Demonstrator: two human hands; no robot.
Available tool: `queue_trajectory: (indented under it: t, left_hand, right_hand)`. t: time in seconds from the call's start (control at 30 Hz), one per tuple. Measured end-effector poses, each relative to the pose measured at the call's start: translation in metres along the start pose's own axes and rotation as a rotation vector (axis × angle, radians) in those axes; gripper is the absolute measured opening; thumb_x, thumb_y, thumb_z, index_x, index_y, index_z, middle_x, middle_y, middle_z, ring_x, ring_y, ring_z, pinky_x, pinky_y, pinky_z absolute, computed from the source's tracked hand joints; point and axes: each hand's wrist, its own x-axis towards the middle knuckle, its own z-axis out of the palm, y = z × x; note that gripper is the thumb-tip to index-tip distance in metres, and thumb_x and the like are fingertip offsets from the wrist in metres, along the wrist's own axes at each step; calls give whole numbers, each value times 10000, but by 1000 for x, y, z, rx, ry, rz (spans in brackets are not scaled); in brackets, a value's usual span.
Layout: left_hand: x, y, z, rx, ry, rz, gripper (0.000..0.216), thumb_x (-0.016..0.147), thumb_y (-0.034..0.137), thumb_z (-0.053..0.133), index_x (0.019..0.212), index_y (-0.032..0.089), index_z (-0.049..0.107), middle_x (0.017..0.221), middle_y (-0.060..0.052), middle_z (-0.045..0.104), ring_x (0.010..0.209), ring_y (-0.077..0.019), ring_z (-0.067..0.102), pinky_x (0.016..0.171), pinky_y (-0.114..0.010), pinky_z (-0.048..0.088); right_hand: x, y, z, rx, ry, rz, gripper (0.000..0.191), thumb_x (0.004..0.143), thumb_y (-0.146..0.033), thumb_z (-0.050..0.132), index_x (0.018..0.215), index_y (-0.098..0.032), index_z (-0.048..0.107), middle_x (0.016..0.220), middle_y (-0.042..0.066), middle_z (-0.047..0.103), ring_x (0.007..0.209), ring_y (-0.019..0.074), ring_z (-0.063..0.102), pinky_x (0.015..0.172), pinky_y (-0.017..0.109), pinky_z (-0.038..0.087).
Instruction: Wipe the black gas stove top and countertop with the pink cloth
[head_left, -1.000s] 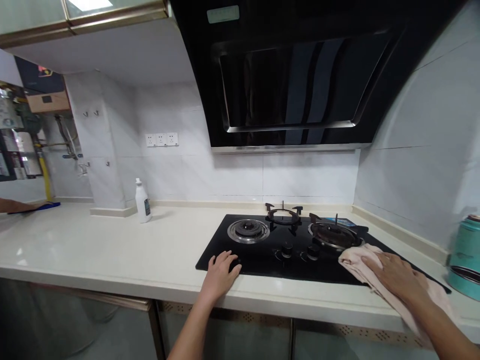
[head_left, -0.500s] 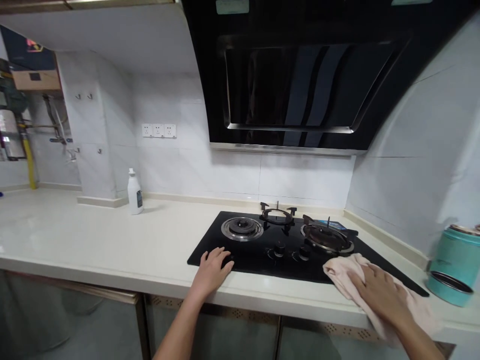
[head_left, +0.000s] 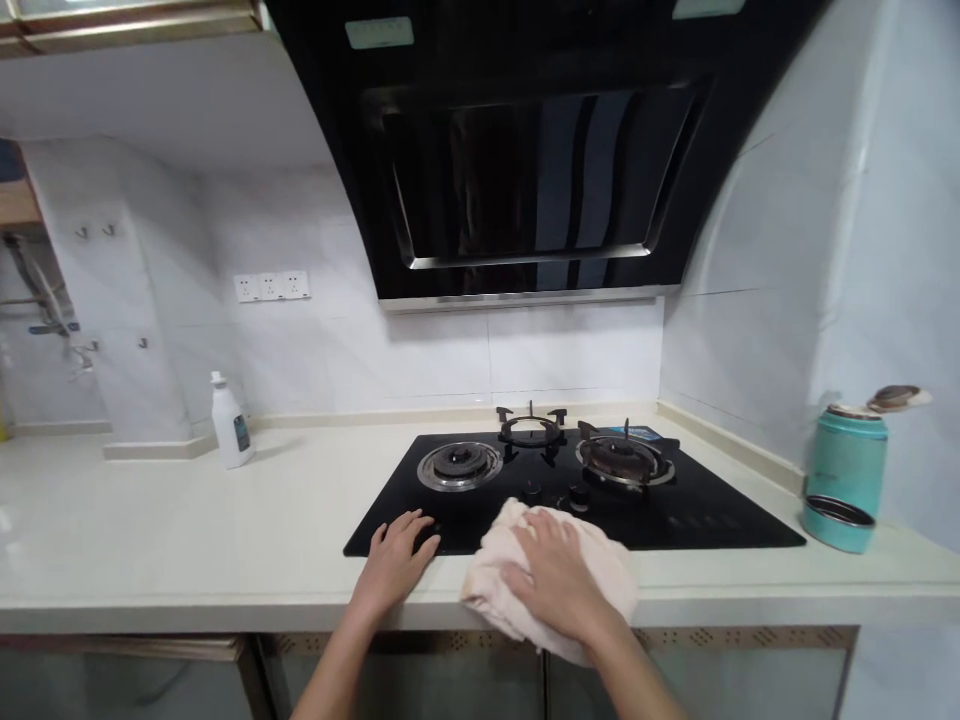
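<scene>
My right hand (head_left: 553, 580) lies flat, fingers spread, pressing a pale pink cloth (head_left: 495, 570) onto the front edge of the black glass gas hob (head_left: 712, 510). The cloth hangs partly over the counter's front. My left hand (head_left: 395, 560) rests open with its fingers on the hob's front left corner, a short way left of the cloth. Two burners (head_left: 459, 464) and a loose pan support (head_left: 532, 427) sit behind the hands, with two knobs just beyond the cloth.
A cream counter (head_left: 187, 520) runs left, with a white bottle (head_left: 230, 423) near the wall. A teal container (head_left: 844, 478) stands at the right by the tiled wall. A black range hood (head_left: 525, 150) hangs low above the hob. Wall sockets (head_left: 271, 287) sit left of the hood.
My right hand has slid the cloth leftward along the hob's front, from the right burner side to the middle. The left hand has stayed at the hob's corner. The view has turned right.
</scene>
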Motion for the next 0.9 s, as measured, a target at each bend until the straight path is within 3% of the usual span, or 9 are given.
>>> queue_trajectory:
  t: [0.13,0.33,0.47,0.63,0.9]
  left_hand:
    - [3,-3,2,31,-5,3,394,979,398,482,1314,259,636,1512,-86,544,1440,-264,445,1199,-548,273]
    - [4,-6,5,8,7,20,393,980,410,475,1303,260,641,1507,-91,549,1435,-263,450,1200,-555,266]
    - [3,-6,5,-19,12,19,403,983,431,469,1303,259,644,1503,-90,552,1434,-275,454,1206,-571,257]
    - [1,-1,1,-24,-7,10,391,982,417,482,1302,261,644,1511,-87,543,1448,-271,438,1217,-566,247]
    - [-2,5,-2,-43,8,3,357,978,399,501,1270,262,655,1494,-91,559,1434,-273,457,1215,-575,251]
  right_hand:
    - [12,-16,2,83,-55,-122,572,970,-563,490,1436,-232,497,1607,131,359,1510,351,207,1217,603,84]
    - [-3,17,-15,91,-6,-89,533,966,-591,485,1399,-286,550,1590,61,394,1468,285,291,1210,473,199]
    - [-21,65,-27,8,39,67,564,953,-627,461,1395,-296,576,1582,40,415,1441,276,344,1194,458,247]
    - [-51,143,-42,-138,172,227,588,945,-634,423,1381,-280,596,1542,57,474,1405,287,413,1157,469,316]
    - [-108,265,-59,-355,404,377,645,894,-678,351,1279,-254,648,1407,95,595,1304,297,520,1065,495,403]
